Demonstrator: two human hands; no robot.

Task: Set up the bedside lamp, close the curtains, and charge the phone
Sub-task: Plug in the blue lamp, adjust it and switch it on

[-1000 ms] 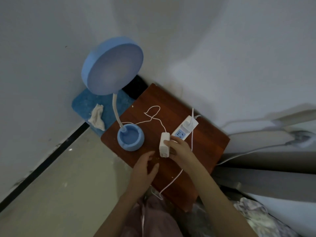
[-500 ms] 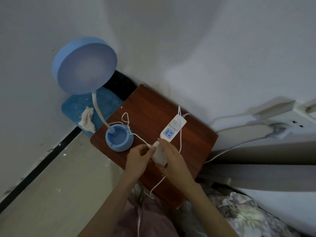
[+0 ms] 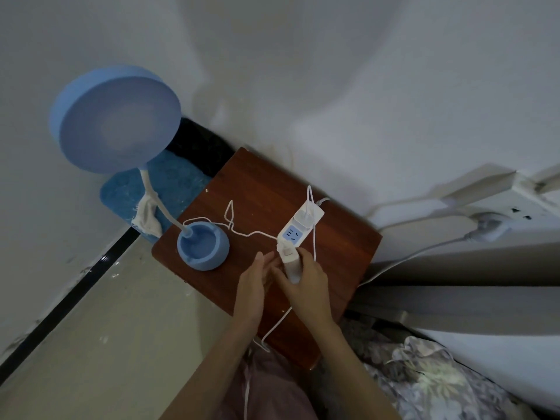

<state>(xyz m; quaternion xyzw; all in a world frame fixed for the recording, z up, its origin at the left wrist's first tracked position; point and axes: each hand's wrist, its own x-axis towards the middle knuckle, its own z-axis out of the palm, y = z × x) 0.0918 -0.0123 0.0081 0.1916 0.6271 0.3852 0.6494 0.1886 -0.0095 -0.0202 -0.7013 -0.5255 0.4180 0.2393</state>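
The lamp (image 3: 202,245) is standing on the table's (image 3: 339,253) left edge. The power strip (image 3: 300,228) is lying to its right, with the adapter (image 3: 290,263) sitting just before the strip.

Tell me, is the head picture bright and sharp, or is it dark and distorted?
Head view: dim and bluish, with no glare; the lamp looks unlit; the wide lens bends the wall lines at the edges; the right hand holding the white adapter is slightly soft; the left hand shows clearly.
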